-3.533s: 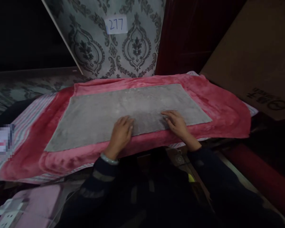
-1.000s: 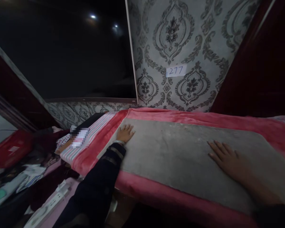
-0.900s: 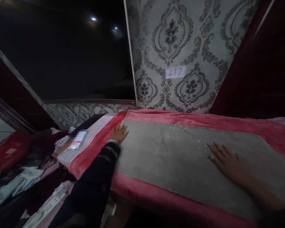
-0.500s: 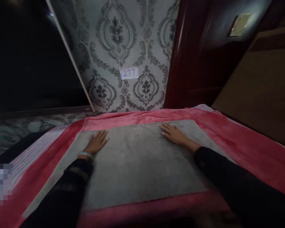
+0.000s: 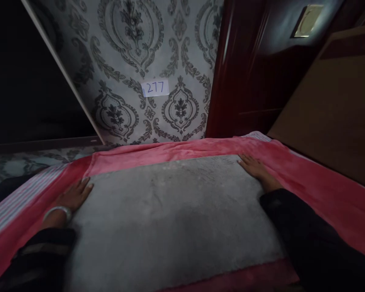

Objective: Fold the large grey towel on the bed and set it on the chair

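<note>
Nearest the camera, two dark sleeves run in from the bottom corners toward a grey towel (image 5: 170,219) that lies spread flat and fills the middle of the view. It rests on a pink blanket (image 5: 322,194), which shows as a border all round it and drapes off to the right. The left hand (image 5: 74,196) lies palm down with fingers loosely spread at the towel's far-left corner, partly on the grey edge and partly on the pink; it grips nothing, and a pale bangle (image 5: 58,211) circles its wrist. The right hand (image 5: 255,167) lies flat in the same way at the far-right corner, fingers stretched along the towel's edge, open and holding nothing. The two hands are well apart, one at each far corner. To the left, beyond the blanket's edge, a striped cloth (image 5: 21,196) shows underneath. Behind the blanket stands a wall covered in grey damask wallpaper (image 5: 134,48), and on it a small white label (image 5: 155,88) reads 277. Right of the wall is a dark red door (image 5: 246,81), and further right a brown cardboard sheet (image 5: 331,113) leans over the blanket's side.
</note>
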Available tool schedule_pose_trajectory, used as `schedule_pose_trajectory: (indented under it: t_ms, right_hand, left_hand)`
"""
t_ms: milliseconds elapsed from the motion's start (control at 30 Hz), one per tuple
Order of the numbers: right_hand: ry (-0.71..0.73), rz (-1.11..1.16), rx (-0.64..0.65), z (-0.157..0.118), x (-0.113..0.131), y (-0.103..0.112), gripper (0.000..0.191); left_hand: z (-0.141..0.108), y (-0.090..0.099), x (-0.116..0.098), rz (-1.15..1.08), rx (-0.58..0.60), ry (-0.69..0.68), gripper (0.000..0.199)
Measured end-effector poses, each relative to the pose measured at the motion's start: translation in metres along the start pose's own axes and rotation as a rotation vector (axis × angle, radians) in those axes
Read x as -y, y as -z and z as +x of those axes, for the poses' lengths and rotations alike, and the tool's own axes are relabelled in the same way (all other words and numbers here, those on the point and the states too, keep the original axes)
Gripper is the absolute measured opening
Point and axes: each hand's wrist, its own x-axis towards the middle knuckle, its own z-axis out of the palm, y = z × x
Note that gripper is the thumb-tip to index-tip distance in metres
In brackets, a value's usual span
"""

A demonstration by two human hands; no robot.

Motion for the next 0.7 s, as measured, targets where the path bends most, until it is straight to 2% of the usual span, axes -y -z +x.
schedule_pose_trajectory:
  t_ms: [67,133,200,233,267,333,433,500,600,700]
  right_hand:
    - [0.003,0.003,-0.005,-0.002,-0.003,0.003,0.060]
    - [-0.040,0.004,-0.017,-0.006,0.005,0.010,0.058]
    - [-0.058,0.001,-0.081,-0.012,0.025,0.019,0.058]
    - [-0.015,-0.001,-0.128,-0.016,0.041,0.022,0.058]
    - [0.062,-0.003,-0.180,-0.022,0.061,0.025,0.058]
    - [0.305,-0.005,-0.221,-0.035,0.109,0.026,0.055]
    - [0.637,0.012,-0.126,-0.059,0.183,0.016,0.057]
    - [0.735,0.020,-0.056,-0.072,0.218,0.006,0.059]
    - [0.747,0.033,-0.023,-0.083,0.238,-0.009,0.058]
    - [0.766,0.062,-0.024,-0.079,0.235,-0.017,0.059]
  left_hand:
    - [-0.005,0.008,-0.001,-0.034,0.070,0.084,0.061]
    - [-0.011,0.019,-0.011,-0.024,0.066,0.171,0.063]
    - [-0.018,0.029,-0.032,0.009,0.024,0.208,0.068]
    - [-0.023,0.034,-0.047,0.025,-0.007,0.186,0.071]
    - [-0.027,0.037,-0.066,0.030,-0.043,0.126,0.071]
    - [-0.039,0.040,-0.114,-0.003,-0.055,-0.116,0.064]
    - [-0.061,0.035,-0.194,-0.078,0.040,-0.574,0.059]
    - [-0.075,0.028,-0.236,-0.086,0.097,-0.770,0.061]
    - [-0.090,0.015,-0.269,-0.071,0.107,-0.784,0.062]
    - [-0.089,0.007,-0.270,-0.058,0.128,-0.737,0.062]
